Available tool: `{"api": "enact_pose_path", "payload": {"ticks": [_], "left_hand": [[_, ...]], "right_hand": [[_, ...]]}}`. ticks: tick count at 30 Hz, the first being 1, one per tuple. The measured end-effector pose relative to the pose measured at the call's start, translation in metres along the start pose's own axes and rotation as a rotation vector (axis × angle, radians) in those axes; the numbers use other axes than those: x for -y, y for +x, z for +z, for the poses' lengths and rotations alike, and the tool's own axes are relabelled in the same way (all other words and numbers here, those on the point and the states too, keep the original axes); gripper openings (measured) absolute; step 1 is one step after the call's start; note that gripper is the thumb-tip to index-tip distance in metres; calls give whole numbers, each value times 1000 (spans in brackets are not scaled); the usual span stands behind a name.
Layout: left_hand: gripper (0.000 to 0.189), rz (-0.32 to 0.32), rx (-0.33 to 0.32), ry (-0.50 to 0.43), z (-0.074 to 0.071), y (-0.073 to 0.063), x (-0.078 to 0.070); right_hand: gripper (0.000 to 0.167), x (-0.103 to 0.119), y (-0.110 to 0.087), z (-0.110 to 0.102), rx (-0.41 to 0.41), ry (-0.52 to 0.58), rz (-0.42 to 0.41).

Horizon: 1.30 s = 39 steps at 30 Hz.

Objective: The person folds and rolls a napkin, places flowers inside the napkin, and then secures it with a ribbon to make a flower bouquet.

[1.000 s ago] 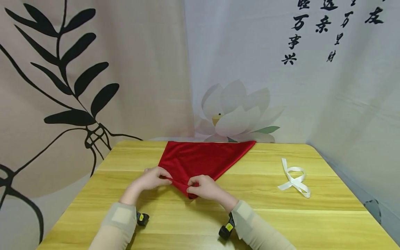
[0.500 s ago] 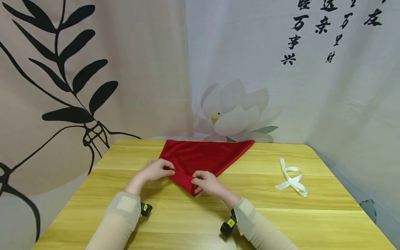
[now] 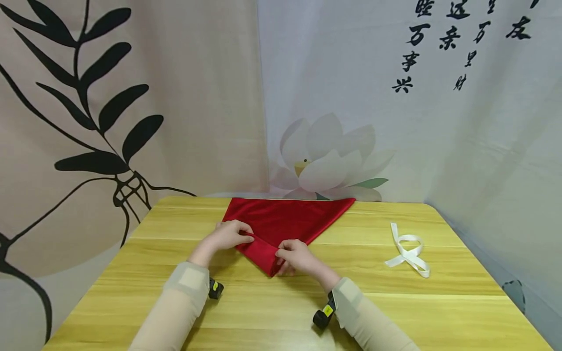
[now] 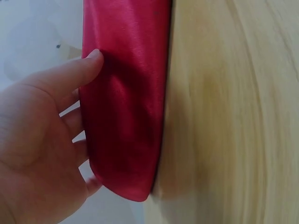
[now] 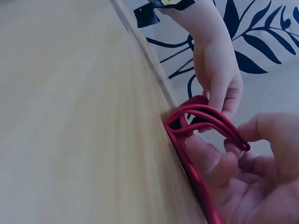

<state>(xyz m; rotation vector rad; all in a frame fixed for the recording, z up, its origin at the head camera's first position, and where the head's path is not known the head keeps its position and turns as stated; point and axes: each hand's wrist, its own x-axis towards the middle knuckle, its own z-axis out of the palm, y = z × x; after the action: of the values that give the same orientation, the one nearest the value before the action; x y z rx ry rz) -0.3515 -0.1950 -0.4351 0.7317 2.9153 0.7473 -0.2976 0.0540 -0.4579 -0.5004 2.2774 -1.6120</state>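
A red satiny cloth (image 3: 290, 219) lies on the wooden table, its near side folded over into a flat layered band. My left hand (image 3: 228, 236) pinches the left part of that fold, thumb on top and fingers behind, as the left wrist view shows on the red fold (image 4: 126, 112). At the fold's right end my right hand (image 3: 296, 257) pinches the edge between thumb and fingers. In the right wrist view the cloth (image 5: 205, 116) shows several stacked layers in a loose loop, with the right hand (image 5: 261, 163) at its free edge.
A white ribbon (image 3: 411, 255) lies loosely looped on the right side of the wooden table (image 3: 263, 317). Behind the table hang curtains with a black leaf print (image 3: 105, 63) and a pale lotus (image 3: 333, 161). Each wrist wears a small black camera (image 3: 324, 317).
Both hands have moved slightly right and the left one a little away from me. The folded band is wider and flatter than before, and the right hand has shifted its grip along the edge.
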Motion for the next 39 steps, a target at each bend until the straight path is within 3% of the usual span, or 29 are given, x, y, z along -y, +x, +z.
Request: {"api": "enact_pose_path", "payload": {"ticks": [7, 13, 22, 31, 39], "left_hand": [[9, -35, -17, 15, 6, 8, -3], [2, -50, -48, 86, 12, 13, -9], [42, -41, -69, 127, 16, 8, -8], [58, -51, 24, 119, 18, -1, -9], [68, -93, 176, 172, 19, -11, -35]], "right_hand": [[13, -4, 2, -9, -52, -106, 9], [17, -8, 3, -13, -75, -203, 5], [20, -14, 2, -20, -74, -308, 3], [21, -19, 2, -24, -56, -338, 21], [24, -20, 5, -25, -53, -389, 19]]}}
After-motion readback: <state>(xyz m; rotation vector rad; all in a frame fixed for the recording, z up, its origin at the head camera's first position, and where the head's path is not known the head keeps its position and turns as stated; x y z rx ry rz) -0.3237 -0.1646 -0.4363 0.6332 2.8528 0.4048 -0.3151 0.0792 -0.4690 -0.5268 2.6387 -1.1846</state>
